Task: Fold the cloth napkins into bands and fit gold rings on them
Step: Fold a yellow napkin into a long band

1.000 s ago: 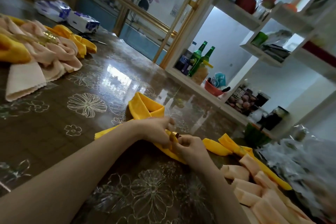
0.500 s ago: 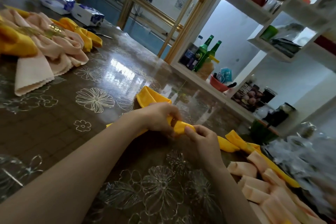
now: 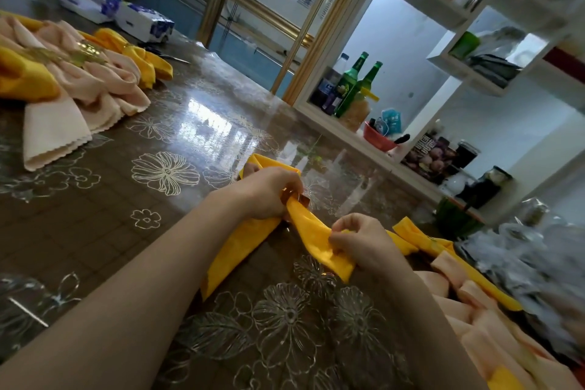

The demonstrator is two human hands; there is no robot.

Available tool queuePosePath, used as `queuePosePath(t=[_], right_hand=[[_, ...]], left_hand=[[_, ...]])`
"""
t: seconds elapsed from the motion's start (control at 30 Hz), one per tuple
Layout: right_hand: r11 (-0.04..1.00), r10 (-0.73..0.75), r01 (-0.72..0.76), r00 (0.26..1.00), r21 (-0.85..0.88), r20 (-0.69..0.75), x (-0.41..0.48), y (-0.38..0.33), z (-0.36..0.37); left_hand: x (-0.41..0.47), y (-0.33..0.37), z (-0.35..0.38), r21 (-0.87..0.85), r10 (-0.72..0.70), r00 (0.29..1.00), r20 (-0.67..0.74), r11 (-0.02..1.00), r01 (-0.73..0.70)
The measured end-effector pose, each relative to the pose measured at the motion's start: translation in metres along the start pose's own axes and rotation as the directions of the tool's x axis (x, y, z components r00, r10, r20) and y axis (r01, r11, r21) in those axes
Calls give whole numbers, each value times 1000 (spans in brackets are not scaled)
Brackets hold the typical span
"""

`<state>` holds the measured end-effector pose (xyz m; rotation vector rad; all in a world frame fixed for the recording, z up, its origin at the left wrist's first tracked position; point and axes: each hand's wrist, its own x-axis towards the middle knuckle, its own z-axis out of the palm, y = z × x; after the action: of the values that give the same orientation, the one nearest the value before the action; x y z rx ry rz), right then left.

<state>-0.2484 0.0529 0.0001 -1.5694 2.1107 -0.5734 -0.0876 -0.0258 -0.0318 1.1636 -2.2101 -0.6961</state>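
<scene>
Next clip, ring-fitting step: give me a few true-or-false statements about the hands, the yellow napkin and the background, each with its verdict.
1. The left hand grips the folded yellow cloth napkin where the gold metal ring sits. True.
2. The right hand lies flat and open, touching nothing. False: its grip pinches the yellow napkin's band.
3. Two green glass bottles stand on the white shelf. True.
4. The pile of peach cloth napkins at far left holds no yellow cloth. False: yellow napkins lie among them.
</scene>
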Motion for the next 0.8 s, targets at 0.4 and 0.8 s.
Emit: queuePosePath(t=[0.4,0.8], right_hand=[[874,-352,347,935,-342,49,8,-18,8],[853,-507,465,846,-235,-164,28,-9,64]], left_hand=[[0,-7,0,-76,-65,998,1,995,65],[23,1,-22,-137,-197,926,-323,978,160]])
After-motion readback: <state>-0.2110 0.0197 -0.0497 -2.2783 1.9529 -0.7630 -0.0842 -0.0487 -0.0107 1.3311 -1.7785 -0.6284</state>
